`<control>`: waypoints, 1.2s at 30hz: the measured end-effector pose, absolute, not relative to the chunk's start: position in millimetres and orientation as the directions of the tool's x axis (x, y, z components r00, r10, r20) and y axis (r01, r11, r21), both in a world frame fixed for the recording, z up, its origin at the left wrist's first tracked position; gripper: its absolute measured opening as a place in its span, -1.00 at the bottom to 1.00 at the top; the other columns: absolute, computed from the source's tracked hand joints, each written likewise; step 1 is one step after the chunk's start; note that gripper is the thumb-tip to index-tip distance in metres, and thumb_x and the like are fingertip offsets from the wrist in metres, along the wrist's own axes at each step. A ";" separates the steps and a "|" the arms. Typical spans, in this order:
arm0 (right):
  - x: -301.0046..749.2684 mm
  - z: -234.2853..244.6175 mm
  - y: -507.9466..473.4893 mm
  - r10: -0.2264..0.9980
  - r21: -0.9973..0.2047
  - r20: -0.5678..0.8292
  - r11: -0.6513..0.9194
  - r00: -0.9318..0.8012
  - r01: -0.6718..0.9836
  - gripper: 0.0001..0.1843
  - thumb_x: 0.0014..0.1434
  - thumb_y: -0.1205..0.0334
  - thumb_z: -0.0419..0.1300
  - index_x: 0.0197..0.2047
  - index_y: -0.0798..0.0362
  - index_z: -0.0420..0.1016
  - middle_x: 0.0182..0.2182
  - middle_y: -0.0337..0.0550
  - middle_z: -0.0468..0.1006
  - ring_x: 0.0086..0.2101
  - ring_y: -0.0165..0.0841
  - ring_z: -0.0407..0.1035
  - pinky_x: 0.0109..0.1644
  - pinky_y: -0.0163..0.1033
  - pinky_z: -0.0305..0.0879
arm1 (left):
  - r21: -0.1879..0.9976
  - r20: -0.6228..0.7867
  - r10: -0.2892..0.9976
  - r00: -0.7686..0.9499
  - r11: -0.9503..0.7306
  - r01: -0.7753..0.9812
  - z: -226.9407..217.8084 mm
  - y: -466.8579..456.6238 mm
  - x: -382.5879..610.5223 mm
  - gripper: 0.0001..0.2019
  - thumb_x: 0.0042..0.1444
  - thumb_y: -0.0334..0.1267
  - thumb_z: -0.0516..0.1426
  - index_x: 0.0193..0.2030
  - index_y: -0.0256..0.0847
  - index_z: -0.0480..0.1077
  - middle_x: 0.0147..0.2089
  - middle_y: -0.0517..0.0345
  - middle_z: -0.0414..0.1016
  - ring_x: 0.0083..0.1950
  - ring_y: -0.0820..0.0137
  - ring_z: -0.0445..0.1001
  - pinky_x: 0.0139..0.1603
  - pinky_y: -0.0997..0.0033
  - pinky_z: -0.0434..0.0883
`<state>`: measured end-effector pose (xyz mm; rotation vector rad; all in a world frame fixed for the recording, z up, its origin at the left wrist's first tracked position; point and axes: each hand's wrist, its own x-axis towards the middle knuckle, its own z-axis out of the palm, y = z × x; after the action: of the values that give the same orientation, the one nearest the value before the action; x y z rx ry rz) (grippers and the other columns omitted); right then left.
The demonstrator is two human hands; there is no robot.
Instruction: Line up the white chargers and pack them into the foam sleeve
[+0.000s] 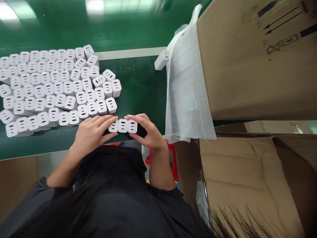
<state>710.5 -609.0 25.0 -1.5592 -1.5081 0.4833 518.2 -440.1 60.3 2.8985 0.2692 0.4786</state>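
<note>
Between my two hands is a short row of three white chargers (123, 126), standing port side up at the near edge of the green table (141, 86). My left hand (92, 132) presses the row's left end with curled fingers. My right hand (146, 130) closes on the right end, thumb under and fingers over. Just beyond them, a large block of several white chargers (54, 86) stands packed in rows on the table's left half.
A big cardboard box (257, 59) with a white foam liner (188, 92) hanging over its side stands at the right. One loose charger (162, 59) lies beside the liner. A second open box (247, 185) sits lower right. Something red (172, 155) shows under the table.
</note>
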 end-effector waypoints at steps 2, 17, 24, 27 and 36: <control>711.5 23.2 -608.8 0.933 -0.788 0.310 0.145 0.182 0.599 -0.35 0.27 0.21 0.21 0.39 -0.18 0.17 0.15 -0.12 0.51 0.01 -0.14 0.34 0.09 0.12 0.40 | 0.201 0.315 0.198 0.928 -0.970 0.139 62.1 -441.0 518.7 -0.56 0.30 0.01 0.14 0.22 -0.12 0.40 0.07 0.10 0.59 -0.10 0.27 0.57 -0.16 0.32 0.38; 693.9 37.3 -595.7 0.903 -0.699 0.379 0.135 0.204 0.703 -0.28 0.25 0.13 0.27 0.41 -0.22 0.12 0.09 -0.15 0.54 0.18 -0.10 0.30 0.24 0.12 0.32 | 0.219 0.229 0.244 0.942 -0.956 0.195 65.7 -442.4 517.6 -0.51 0.31 0.07 0.10 0.28 -0.10 0.35 0.07 0.04 0.59 -0.09 0.27 0.56 -0.15 0.32 0.36; 727.7 66.3 -591.6 0.765 -0.776 0.460 0.099 0.451 0.623 -0.28 0.23 0.05 0.25 0.39 -0.33 0.09 0.14 -0.17 0.47 0.11 -0.07 0.39 0.13 0.11 0.45 | 0.205 0.256 0.231 0.939 -0.962 0.181 62.2 -441.1 517.4 -0.52 0.30 0.08 0.11 0.24 -0.12 0.36 0.04 0.10 0.60 -0.11 0.30 0.56 -0.20 0.32 0.33; 766.1 64.1 -581.8 0.751 -0.722 0.360 -0.151 0.554 0.675 -0.34 0.23 0.00 0.22 0.35 -0.28 0.15 0.11 -0.13 0.47 0.13 -0.04 0.38 0.09 0.12 0.48 | 0.216 0.258 0.237 0.937 -0.959 0.183 61.0 -440.2 516.9 -0.54 0.29 0.09 0.13 0.20 -0.12 0.39 0.02 0.10 0.60 -0.12 0.29 0.56 -0.21 0.32 0.32; 847.3 31.2 -549.1 0.555 -0.487 0.260 -0.631 0.790 0.604 -0.27 0.17 0.01 0.15 0.35 0.00 0.08 0.10 0.09 0.46 0.09 0.01 0.40 0.14 0.16 0.41 | 0.231 0.313 0.212 0.926 -0.963 0.143 57.8 -437.5 514.6 -0.59 0.26 0.01 0.19 0.15 -0.14 0.37 -0.01 0.12 0.59 -0.12 0.30 0.56 -0.18 0.30 0.35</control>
<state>847.3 -549.1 31.2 -2.4123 -0.8596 -0.1142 514.6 -437.5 57.8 2.8809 0.2685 0.5013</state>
